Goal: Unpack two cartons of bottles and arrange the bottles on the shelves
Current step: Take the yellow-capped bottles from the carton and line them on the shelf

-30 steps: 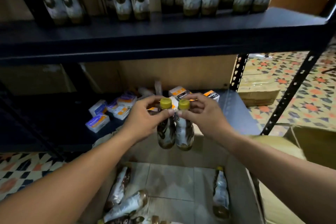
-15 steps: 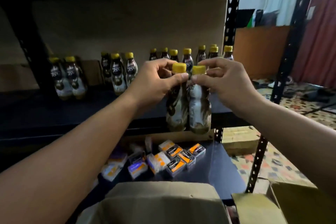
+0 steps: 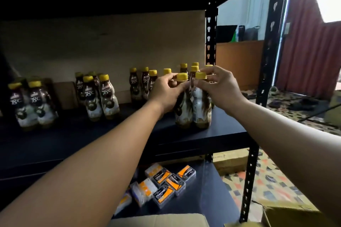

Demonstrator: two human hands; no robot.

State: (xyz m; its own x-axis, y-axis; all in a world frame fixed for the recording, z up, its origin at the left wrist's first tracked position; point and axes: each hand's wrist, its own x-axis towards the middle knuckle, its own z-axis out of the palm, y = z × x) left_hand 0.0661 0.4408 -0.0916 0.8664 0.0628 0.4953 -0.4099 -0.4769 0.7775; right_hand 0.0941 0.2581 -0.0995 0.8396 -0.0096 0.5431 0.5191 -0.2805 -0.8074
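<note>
Two brown-and-white bottles with yellow caps stand side by side near the front right of the dark shelf (image 3: 217,135). My left hand (image 3: 166,94) grips the neck of the left bottle (image 3: 181,112). My right hand (image 3: 219,88) pinches the neck of the right bottle (image 3: 201,110) just under its cap. Both bottle bases rest on the shelf board. Behind them stand several more bottles (image 3: 147,81) of the same kind in small groups, with a group (image 3: 99,96) in the middle and a pair (image 3: 31,103) at the left.
The lower shelf holds several small orange-and-black boxes (image 3: 166,184). An open carton's flap (image 3: 158,220) shows at the bottom edge, and another carton (image 3: 287,215) sits at the lower right. Black perforated uprights (image 3: 249,180) frame the rack's right side. Patterned floor lies beyond.
My hands lifted the two bottles from above the carton up to the shelf and set them down on it. The view tilted upward with them.
</note>
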